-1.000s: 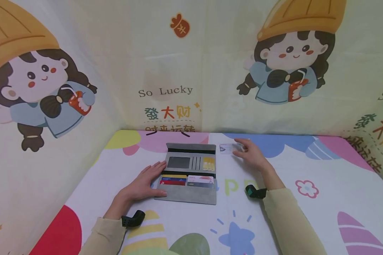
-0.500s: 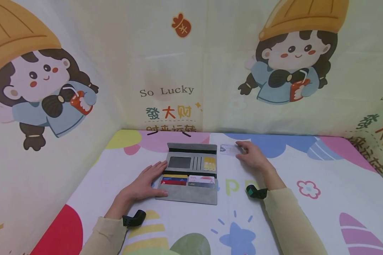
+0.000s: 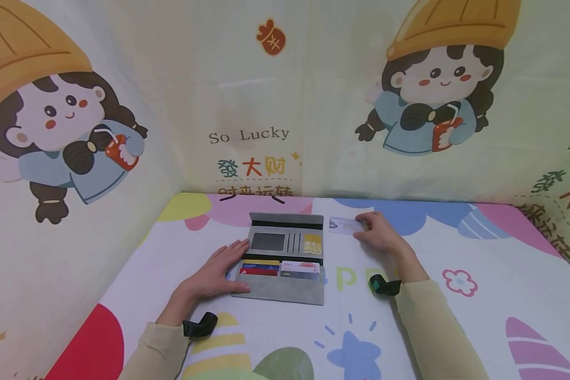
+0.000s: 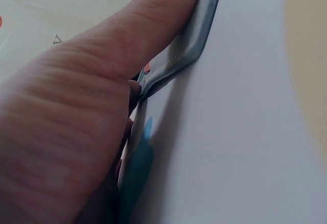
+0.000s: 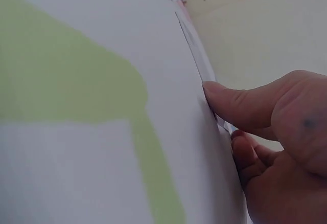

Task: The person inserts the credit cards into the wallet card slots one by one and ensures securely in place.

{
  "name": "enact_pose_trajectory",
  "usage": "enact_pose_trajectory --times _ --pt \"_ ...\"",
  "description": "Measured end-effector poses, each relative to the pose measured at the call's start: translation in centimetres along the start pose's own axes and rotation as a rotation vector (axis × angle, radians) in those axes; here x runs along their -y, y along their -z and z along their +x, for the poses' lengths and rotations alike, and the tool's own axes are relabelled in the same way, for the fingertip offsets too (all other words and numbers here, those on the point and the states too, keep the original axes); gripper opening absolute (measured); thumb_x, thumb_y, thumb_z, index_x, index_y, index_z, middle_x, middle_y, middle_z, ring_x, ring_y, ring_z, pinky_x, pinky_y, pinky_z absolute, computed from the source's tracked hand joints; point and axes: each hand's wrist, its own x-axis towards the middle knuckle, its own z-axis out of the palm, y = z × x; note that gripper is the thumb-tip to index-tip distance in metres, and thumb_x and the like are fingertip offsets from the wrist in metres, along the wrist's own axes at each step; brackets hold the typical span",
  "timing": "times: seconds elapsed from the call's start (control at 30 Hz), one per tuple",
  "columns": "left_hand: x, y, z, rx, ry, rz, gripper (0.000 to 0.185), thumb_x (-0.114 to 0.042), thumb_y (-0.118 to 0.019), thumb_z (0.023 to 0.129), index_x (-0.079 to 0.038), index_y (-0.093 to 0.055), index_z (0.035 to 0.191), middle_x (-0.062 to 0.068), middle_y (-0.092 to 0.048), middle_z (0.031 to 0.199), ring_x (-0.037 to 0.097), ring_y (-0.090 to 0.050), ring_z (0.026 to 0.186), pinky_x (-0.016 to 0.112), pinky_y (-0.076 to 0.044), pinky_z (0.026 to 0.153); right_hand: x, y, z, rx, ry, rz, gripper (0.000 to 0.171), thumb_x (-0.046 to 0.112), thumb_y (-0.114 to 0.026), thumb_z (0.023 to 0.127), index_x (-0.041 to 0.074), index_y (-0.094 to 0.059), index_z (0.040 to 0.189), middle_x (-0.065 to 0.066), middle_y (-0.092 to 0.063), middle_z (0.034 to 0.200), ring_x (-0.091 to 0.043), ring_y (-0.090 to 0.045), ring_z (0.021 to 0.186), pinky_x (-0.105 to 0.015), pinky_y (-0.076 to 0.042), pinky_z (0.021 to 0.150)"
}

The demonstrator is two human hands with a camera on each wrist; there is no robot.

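Observation:
An unfolded grey wallet lies on the table in the head view, with several cards showing in its lower slots. My left hand rests at its left side, fingers extended along the edge. In the left wrist view the thumb presses on the wallet's grey cover. Right of the wallet is a pale purple banknote, flat on the table. My right hand pinches its right end; the right wrist view shows the thumb on the note's near edge, other fingers curled beyond.
The table wears a printed cloth with colourful shapes. Behind it rises a cream curtain with cartoon figures, meeting the table's back edge just past the wallet and note. A black camera sits on the right wrist.
My right fingertips have slid rightward and slightly nearer along the banknote to its right end, uncovering more of it. The left hand and the wallet stay in place.

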Motion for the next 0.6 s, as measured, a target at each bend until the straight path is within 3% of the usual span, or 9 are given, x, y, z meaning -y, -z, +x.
enact_pose_trajectory --times 0.4,0.6 --pt "-0.11 0.1 0.05 0.008 0.003 0.009 0.105 -0.052 -0.081 0.078 -0.006 -0.032 0.158 0.011 -0.026 0.165 0.034 -0.012 0.153 0.057 -0.006 0.121 0.13 0.18 -0.15 -0.003 -0.008 0.016 0.052 0.009 -0.074 0.089 -0.016 -0.051 0.128 -0.025 -0.044 0.112 -0.037 -0.041 0.103 -0.048 -0.038 0.091" --pt "-0.14 0.16 0.08 0.016 0.009 0.014 0.105 -0.052 -0.081 0.078 -0.005 -0.032 0.158 0.011 -0.026 0.165 0.034 -0.012 0.153 0.057 -0.006 0.121 -0.07 0.05 -0.16 -0.025 0.014 0.059 0.054 0.005 -0.075 0.089 -0.012 -0.048 0.132 -0.024 -0.052 0.113 -0.036 -0.046 0.102 -0.046 -0.039 0.09"
